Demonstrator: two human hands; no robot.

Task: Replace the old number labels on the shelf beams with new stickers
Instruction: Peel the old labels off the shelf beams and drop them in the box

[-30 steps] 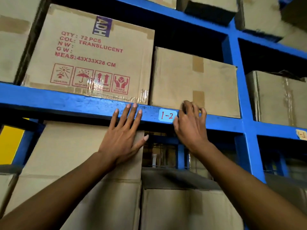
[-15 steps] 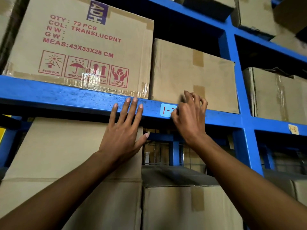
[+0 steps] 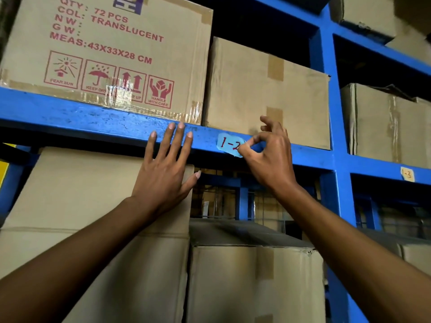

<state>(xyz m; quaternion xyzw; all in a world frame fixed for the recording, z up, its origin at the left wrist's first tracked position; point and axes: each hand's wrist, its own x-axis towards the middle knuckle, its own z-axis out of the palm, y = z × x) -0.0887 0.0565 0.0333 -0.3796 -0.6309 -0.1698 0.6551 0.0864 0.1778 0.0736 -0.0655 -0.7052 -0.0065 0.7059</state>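
Since the earlier frame, right hand (image 3: 270, 157) has changed from lying over the right end of the label to pinching it: thumb and forefinger now meet on the right edge of the pale blue label (image 3: 229, 144), remaining fingers lifted and spread above. Camera view has also drifted, so the shelving sits lower in frame.

Nearest: both forearms reach up from the lower corners.

Left hand (image 3: 165, 169): grip wide, holding nothing; fingers straight and together, fingertips (image 3: 178, 127) pressed flat on the blue shelf beam (image 3: 70, 115), palm over the plain carton (image 3: 70, 206) below.

Label reads "1-2" in red, sits on the beam front just right of the left hand; lower right corner appears lifted off the beam.

Second label (image 3: 407, 174), cream, marked "1-3", on the next beam section to the right, beyond the blue upright (image 3: 326, 89).

Farther back, on the shelf above the beam: printed carton (image 3: 105, 50) with red text and handling symbols, taped carton (image 3: 263, 89) beside it.
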